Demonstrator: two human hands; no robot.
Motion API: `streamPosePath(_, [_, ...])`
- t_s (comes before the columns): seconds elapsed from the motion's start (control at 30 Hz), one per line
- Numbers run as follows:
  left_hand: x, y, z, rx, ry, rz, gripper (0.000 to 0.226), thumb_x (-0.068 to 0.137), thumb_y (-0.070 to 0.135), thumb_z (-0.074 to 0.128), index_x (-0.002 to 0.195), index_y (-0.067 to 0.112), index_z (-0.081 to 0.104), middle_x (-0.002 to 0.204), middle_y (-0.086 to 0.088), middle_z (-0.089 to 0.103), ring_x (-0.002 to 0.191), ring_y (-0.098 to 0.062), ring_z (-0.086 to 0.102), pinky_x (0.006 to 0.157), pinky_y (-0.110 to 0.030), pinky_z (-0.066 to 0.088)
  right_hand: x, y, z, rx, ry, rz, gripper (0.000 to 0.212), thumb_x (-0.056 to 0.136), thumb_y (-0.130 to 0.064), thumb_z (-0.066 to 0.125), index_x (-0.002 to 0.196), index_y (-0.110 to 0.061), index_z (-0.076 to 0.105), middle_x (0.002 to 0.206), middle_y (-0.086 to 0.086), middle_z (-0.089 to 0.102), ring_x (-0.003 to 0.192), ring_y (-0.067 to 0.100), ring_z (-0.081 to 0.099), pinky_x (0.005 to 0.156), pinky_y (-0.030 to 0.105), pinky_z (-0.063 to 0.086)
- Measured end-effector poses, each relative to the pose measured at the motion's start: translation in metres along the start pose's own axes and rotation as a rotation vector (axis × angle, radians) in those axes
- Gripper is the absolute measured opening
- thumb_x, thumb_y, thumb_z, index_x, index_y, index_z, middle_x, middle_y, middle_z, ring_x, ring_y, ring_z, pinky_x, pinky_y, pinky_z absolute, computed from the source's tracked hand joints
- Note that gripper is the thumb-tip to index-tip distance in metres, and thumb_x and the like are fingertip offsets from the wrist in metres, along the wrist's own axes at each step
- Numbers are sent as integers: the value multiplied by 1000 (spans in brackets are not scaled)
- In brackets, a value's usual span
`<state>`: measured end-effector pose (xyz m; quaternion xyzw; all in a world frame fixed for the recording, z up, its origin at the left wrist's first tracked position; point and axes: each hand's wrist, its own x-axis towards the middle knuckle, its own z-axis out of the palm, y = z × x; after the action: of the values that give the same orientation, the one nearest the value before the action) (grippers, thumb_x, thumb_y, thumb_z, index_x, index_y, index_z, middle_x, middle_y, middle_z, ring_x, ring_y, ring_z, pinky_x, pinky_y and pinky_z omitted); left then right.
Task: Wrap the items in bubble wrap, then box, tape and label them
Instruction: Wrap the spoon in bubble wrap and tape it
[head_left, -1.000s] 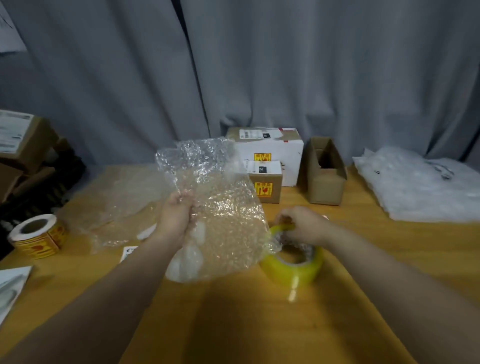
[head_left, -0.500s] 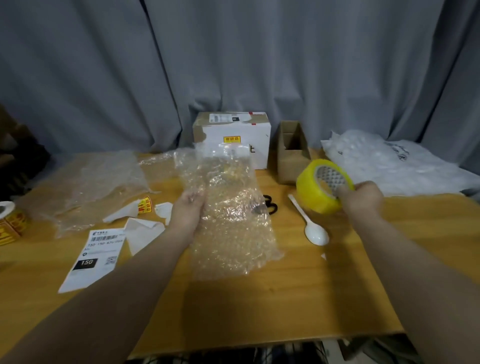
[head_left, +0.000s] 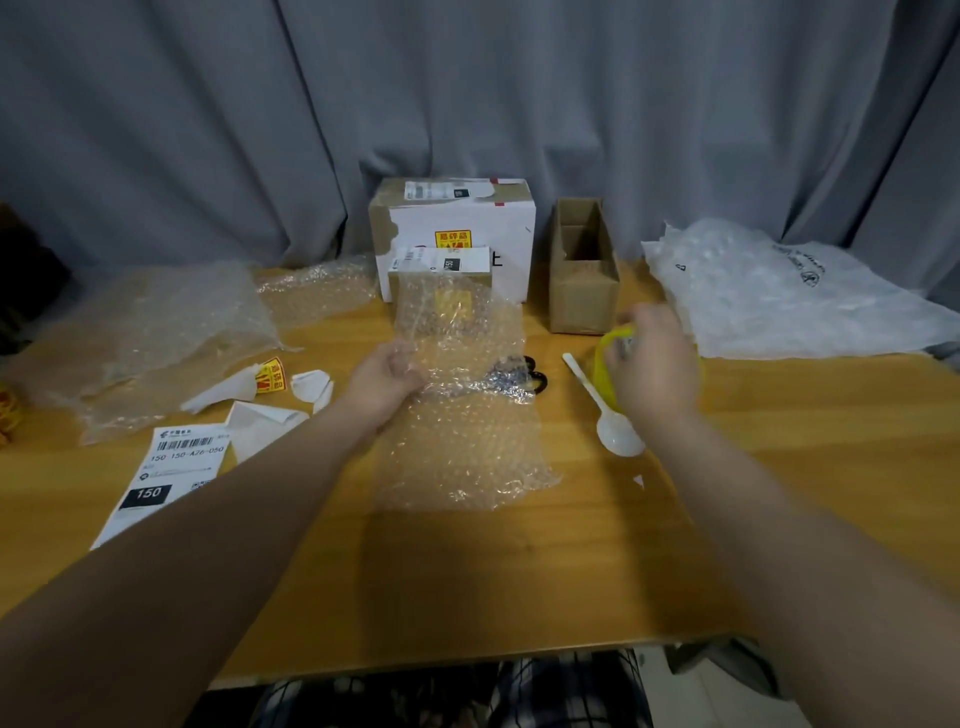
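Spoon (head_left: 615, 436) lies right of the bubble wrap (head_left: 462, 415).
Left grip (head_left: 387, 376) pinches the wrap; right grip (head_left: 654, 364), curled round the tape roll (head_left: 605, 364), hovers over the spoon, bowl nearest, on the bench (head_left: 519, 571).

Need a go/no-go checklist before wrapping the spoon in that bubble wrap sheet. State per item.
1. Left hand grips the bubble wrap sheet: ok.
2. Right hand free to take the spoon: not ok, it holds the tape roll.
3. Spoon unwrapped and lying in the open on the table: ok.
4. Scissors clear of the sheet: not ok, they lie partly under it.
5. Open cardboard box empty: cannot tell, its floor is hidden.
6. Loose end of the tape found: cannot tell.
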<state>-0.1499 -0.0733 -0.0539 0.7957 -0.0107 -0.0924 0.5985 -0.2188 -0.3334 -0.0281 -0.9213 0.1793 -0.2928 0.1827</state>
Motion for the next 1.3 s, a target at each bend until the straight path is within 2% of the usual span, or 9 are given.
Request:
streamPosePath(0.1, [-2, 1, -15, 177, -33, 39, 69, 83, 20, 70, 141, 20, 32, 130, -5, 52, 111, -28, 57, 96, -45, 49, -15, -29, 10, -288, -374, -197, 18, 92, -6, 49, 103, -8, 63, 99, 12, 65, 94, 32, 63, 64, 32, 44])
streamPosePath(0.2, [-10, 1, -25, 632, 2, 196, 91, 85, 29, 68, 151, 17, 7, 156, -7, 15, 141, -28, 21, 113, -40, 23, -24, -38, 20, -559, -498, -201, 28, 92, 1, 46, 117, -7, 57, 115, 10, 62, 107, 29, 59, 71, 32, 45])
streamPosePath(0.4, [-37, -9, -41, 890, -206, 549, 32, 88, 45, 59, 119, 37, 59, 137, 16, 45, 134, -13, 27, 108, -37, 14, -19, -42, 31, -561, -508, -45, 45, 88, -8, 53, 129, -3, 35, 127, 23, 49, 118, 36, 49, 89, 37, 45])
streamPosePath(0.57, [-40, -32, -49, 1133, -407, 439, 58, 89, 62, 43, 143, 44, 30, 154, 21, 20, 143, -6, 12, 116, -46, 1, -20, -42, 23, -593, -524, 46, 45, 90, -12, 52, 130, -6, 34, 129, 21, 49, 121, 35, 48, 92, 39, 43])
streamPosePath(0.7, [-45, -35, -45, 1123, -405, 407, 58, 92, 58, 38, 146, 43, 21, 157, 15, 10, 145, -8, 4, 117, -49, -3, -22, -37, 23, -444, -586, 111, 48, 92, -5, 45, 136, -7, 27, 131, 25, 42, 121, 38, 46, 91, 40, 44])
streamPosePath(0.87, [-46, -34, -43, 1118, -418, 374, 58, 93, 57, 38, 146, 41, 21, 158, 14, 8, 146, -10, 4, 116, -51, -2, -23, -31, 24, -170, -601, 104, 46, 89, -2, 52, 133, -5, 40, 121, 21, 54, 107, 34, 56, 69, 34, 41])
streamPosePath(1.03, [-45, -32, -43, 1143, -378, 375, 57, 92, 59, 39, 145, 44, 24, 159, 8, 9, 146, -16, 5, 116, -51, -1, -20, -52, 22, 217, -420, 294, 33, 92, -5, 56, 125, -3, 53, 118, 17, 60, 103, 34, 59, 75, 36, 48])
streamPosePath(1.17, [-42, -32, -47, 1175, -259, 351, 57, 89, 64, 40, 142, 48, 28, 156, 2, 11, 143, -23, 9, 114, -47, 5, -30, -77, 22, 540, -490, -31, 14, 91, -9, 61, 95, -22, 56, 100, 5, 63, 90, 22, 61, 77, 35, 52])
streamPosePath(1.3, [-46, -32, -51, 1011, -36, 411, 55, 93, 55, 40, 141, 30, 35, 140, 0, 40, 130, -21, 32, 107, -39, 21, -52, -90, 37, 264, -714, -449, 13, 88, -14, 65, 100, -19, 68, 87, -11, 51, 76, 5, 50, 66, 16, 38])
